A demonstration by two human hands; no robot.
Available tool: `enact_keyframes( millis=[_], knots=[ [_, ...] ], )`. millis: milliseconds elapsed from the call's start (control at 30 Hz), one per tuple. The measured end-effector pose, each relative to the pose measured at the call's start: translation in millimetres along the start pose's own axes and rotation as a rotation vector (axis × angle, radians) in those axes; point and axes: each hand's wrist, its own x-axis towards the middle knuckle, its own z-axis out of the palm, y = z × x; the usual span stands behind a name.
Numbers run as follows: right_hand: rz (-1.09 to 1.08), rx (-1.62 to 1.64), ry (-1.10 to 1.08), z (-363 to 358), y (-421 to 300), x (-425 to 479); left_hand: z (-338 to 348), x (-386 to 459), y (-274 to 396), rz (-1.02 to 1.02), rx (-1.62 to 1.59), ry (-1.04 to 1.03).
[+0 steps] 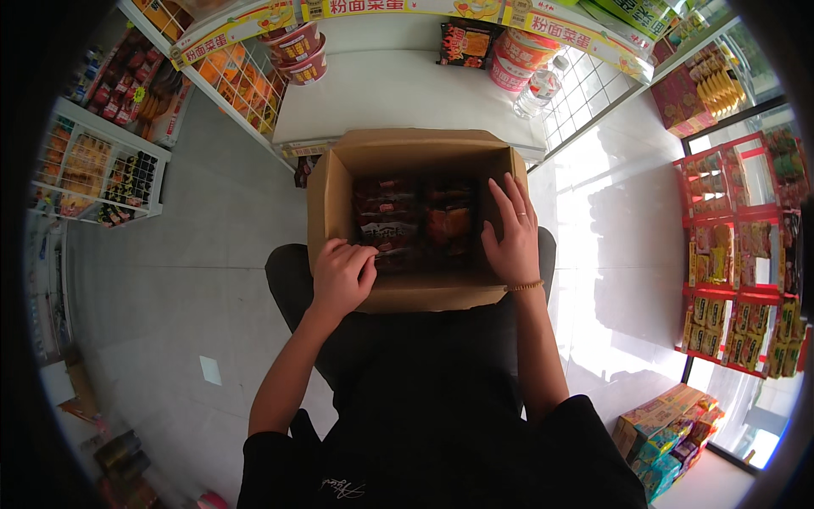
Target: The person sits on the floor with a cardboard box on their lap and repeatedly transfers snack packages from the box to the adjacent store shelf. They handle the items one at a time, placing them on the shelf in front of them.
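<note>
A cardboard box point(429, 299) stands open in front of me, over my dark-clothed legs. Inside it, dark-red snack packets point(385, 210) form a row on the left, with reddish-orange packets point(448, 223) to their right. My left hand point(346, 270) lies over the near left corner of the box with its fingers curled; whether they grip anything is hidden. At the right wall, my right hand point(514, 238) has its fingers spread and nothing held in it. A ring and a beaded bracelet point(525, 286) are on that hand and wrist.
Beyond the box is a white shelf point(407, 95) bearing stacked noodle tubs point(302, 54), a black packet point(467, 43), pink tubs point(518, 60) and a water bottle point(540, 88). A wire basket point(102, 172) stands left, a red rack point(738, 254) right, and cartons point(668, 432) lower right.
</note>
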Motion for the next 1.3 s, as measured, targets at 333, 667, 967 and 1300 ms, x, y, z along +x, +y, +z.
enact_keyframes(
  millis=[333,667,967,1300],
  knots=[
    [0.153,-0.142,-0.177,22,28,7,-18,46,-14,-0.097,-0.189,0.003],
    [0.183,-0.024,-0.177,24,33,19,27,279,-95,-0.205,-0.577,-0.029],
    [0.232,-0.049,-0.168,23,30,30,157,415,-154,-0.617,-0.429,0.027],
    [0.268,0.067,-0.162,22,37,48,212,473,-174,-0.535,-0.638,0.002]
  ],
)
